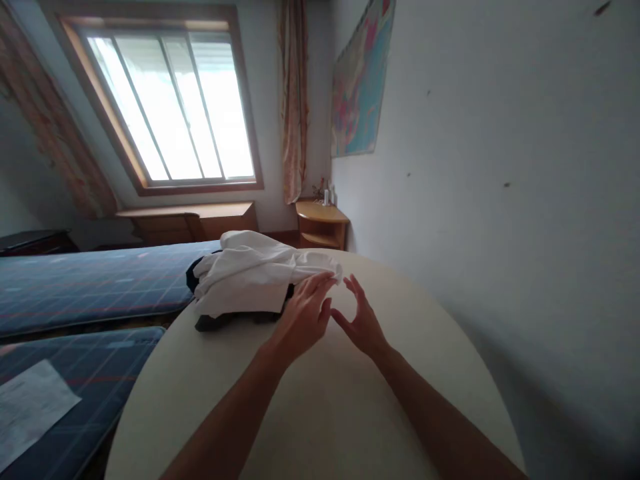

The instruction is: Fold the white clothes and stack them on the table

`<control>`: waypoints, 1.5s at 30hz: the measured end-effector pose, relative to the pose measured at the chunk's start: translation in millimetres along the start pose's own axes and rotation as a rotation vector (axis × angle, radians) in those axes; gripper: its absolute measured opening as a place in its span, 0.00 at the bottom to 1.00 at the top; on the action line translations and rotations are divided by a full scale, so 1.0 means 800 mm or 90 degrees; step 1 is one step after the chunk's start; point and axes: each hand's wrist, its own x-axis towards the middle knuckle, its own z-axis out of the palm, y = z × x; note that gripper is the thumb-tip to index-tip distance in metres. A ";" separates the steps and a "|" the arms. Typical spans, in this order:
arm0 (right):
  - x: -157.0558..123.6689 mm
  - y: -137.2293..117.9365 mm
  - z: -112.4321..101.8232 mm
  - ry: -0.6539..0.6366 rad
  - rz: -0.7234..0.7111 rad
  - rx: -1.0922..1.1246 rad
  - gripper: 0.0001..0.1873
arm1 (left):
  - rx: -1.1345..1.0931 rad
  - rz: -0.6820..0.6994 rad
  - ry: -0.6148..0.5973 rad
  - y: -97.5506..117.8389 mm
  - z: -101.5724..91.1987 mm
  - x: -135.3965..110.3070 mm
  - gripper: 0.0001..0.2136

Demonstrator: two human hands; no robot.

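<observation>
A crumpled white garment (245, 270) lies on top of a dark cloth (220, 323) on the round table (430, 320). One narrow part of the white cloth, perhaps a sleeve, stretches right towards my hands. My left hand (307, 317) rests at the near side of that part, its fingers stretched out along the fabric and the thumb apart. Just right of the cloth's tip is my right hand (363, 320), fingers and thumb spread in a curve with nothing between them. How firmly the left fingertips touch the fabric is hard to see.
Blue plaid mattresses (100, 283) lie left of the table, with a paper sheet (35, 407) on the nearer one. A white wall (500, 267) runs close along the right. Beyond stand a corner shelf (323, 212) and a wooden desk (215, 212) under the window (175, 107).
</observation>
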 end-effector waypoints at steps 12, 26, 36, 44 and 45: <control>0.012 -0.010 -0.044 0.085 0.139 0.145 0.21 | -0.023 -0.071 -0.124 0.002 0.013 -0.011 0.29; 0.032 0.009 -0.081 0.303 0.293 0.237 0.24 | -0.277 -0.331 -0.275 0.001 0.015 -0.005 0.21; 0.032 0.040 -0.078 0.078 0.432 0.393 0.26 | -0.311 -0.529 -0.013 -0.045 -0.005 0.002 0.23; -0.003 0.027 -0.065 -0.334 0.365 0.168 0.55 | -0.314 -0.563 0.061 -0.070 -0.008 -0.004 0.25; -0.006 0.028 -0.065 -0.377 0.348 0.166 0.51 | -0.313 -0.558 0.057 -0.070 -0.008 -0.004 0.26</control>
